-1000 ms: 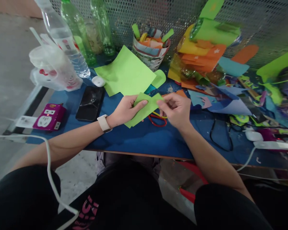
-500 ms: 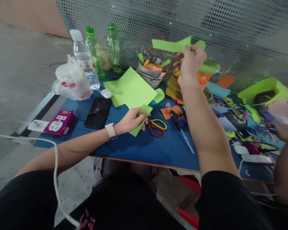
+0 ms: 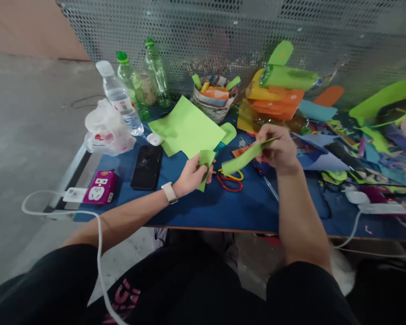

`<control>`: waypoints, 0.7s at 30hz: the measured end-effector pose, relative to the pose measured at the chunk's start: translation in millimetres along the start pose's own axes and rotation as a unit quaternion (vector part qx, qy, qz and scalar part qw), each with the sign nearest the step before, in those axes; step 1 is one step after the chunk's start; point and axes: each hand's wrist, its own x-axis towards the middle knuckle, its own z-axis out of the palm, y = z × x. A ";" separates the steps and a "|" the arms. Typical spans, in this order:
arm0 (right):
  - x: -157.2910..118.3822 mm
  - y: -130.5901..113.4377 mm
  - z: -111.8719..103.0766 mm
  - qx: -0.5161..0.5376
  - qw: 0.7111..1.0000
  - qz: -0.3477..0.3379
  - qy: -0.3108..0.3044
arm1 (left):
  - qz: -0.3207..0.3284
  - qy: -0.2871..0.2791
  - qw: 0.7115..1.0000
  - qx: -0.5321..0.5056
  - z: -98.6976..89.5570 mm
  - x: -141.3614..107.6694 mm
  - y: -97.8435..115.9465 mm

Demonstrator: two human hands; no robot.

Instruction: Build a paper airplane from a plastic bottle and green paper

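My left hand [image 3: 193,175] is closed on a small green paper piece [image 3: 206,158], thumb on top, near the front of the blue table [image 3: 189,212]. To its right, my right hand [image 3: 278,146] pinches a long green paper strip [image 3: 242,161], blurred, its free end pointing left above the scissors. Those scissors [image 3: 230,183], with red and yellow handles, lie between the two hands, their blades hidden. A large green sheet [image 3: 186,128] with cut edges lies behind my left hand. Beneath my right hand, an orange piece and a glue gun are partly covered.
Bottles [image 3: 122,99], a plastic bag [image 3: 106,128], a black phone [image 3: 146,167] and a purple power adapter [image 3: 101,187] are at the left. A woven basket [image 3: 214,101] stands at the back. Coloured scraps and a decorated green bottle [image 3: 289,77] are at the right.
My right hand has come down and towards me with the green strip. My left hand still holds its piece. The view has shifted slightly, and another person's hand at the right is gone from sight.
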 end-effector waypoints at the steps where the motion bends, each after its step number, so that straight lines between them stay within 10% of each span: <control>1: -7.4 -0.8 2.1 -0.015 0.996 0.031 -0.085 | 0.004 0.014 1.000 0.008 -0.1 -0.6 0.4; 4: -11.4 -2.3 22.2 -0.094 0.955 0.074 -0.272 | 0.004 0.016 1.000 0.024 0.6 -2.3 1.9; 9: -6.9 4.7 37.6 -0.313 0.938 -0.025 -0.148 | 0.030 -0.032 0.994 0.101 1.6 -4.8 6.6; 15: -22.5 1.8 -35.0 -0.516 0.853 0.038 -0.069 | 0.026 -0.131 0.970 0.204 -3.0 -5.5 11.9; 21: -33.2 21.6 -71.7 -0.548 0.823 0.079 -0.127 | 0.027 -0.115 0.964 0.240 -4.7 -4.8 13.1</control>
